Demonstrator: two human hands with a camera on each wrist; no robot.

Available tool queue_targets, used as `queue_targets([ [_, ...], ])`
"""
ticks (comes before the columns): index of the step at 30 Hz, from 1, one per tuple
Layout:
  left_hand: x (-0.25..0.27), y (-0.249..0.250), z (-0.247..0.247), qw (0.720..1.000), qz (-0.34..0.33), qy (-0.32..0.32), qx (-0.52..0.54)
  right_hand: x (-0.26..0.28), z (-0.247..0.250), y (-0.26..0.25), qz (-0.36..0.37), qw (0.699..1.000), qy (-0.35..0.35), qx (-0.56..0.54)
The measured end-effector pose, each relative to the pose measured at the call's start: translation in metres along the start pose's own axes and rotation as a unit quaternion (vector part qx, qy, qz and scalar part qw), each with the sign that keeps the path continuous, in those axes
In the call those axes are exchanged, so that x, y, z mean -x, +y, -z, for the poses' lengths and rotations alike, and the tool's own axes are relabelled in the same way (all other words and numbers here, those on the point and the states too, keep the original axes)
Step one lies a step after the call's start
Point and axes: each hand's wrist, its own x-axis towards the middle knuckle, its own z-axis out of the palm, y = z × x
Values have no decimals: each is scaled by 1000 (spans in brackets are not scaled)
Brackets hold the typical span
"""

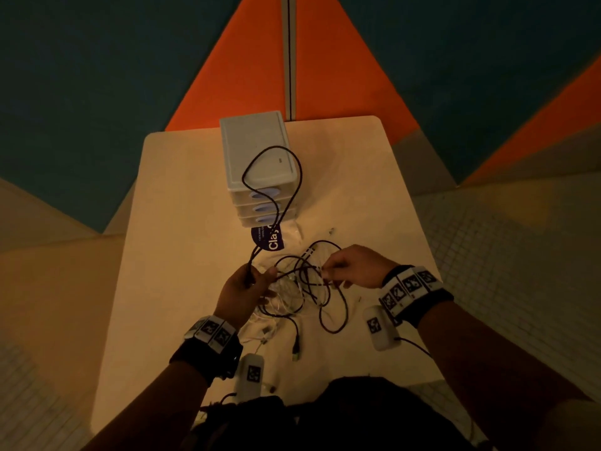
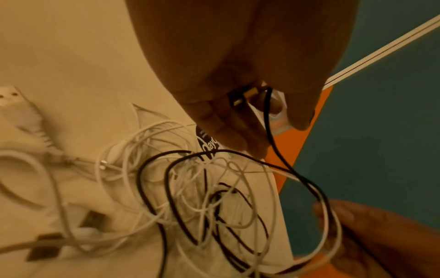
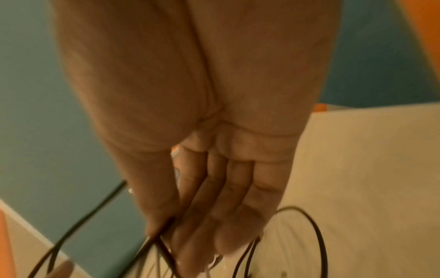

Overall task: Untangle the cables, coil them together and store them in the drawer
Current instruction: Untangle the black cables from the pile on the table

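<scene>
A tangle of black cables [image 1: 307, 281] and white cables [image 1: 286, 302] hangs just above the cream table [image 1: 175, 242] between my hands. My left hand [image 1: 247, 284] grips a black cable whose long loop [image 1: 294, 177] rises up over the drawer unit [image 1: 257, 157]; the left wrist view shows the black cable [image 2: 270, 120] and its plug [image 2: 238, 100] pinched between thumb and fingers. My right hand [image 1: 344, 270] pinches strands on the tangle's right side; the right wrist view shows black cable [image 3: 161, 238] between its thumb and fingers. A white stacked drawer unit stands at the table's far side, drawers closed.
A dark round sticker [image 1: 270, 239] lies in front of the drawers. Loose plugs [image 1: 296, 348] and white cable ends [image 1: 265, 333] trail toward me. The table's far edge meets an orange and teal wall [image 1: 247, 76]. White tiled floor [image 1: 504, 255] flanks the table.
</scene>
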Motion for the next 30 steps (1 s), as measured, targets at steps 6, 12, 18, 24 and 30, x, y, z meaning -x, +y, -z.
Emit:
queue_targets([
  [6, 14, -29, 33, 985, -16, 9, -173, 5, 22, 7, -29, 997, 68, -11],
  [12, 19, -53, 67, 899, 100, -85, -419, 0, 36, 5, -76, 963, 205, -158],
  [18, 4, -75, 88, 814, 146, -75, -557, 16, 41, -10, 39, 931, 352, -90],
  [24, 4, -44, 102, 790, 150, -33, -594, 26, 45, -19, 125, 914, 384, -41],
  [30, 22, 77, 54, 843, -51, -68, -532, 35, 42, -27, 165, 926, 338, -44],
])
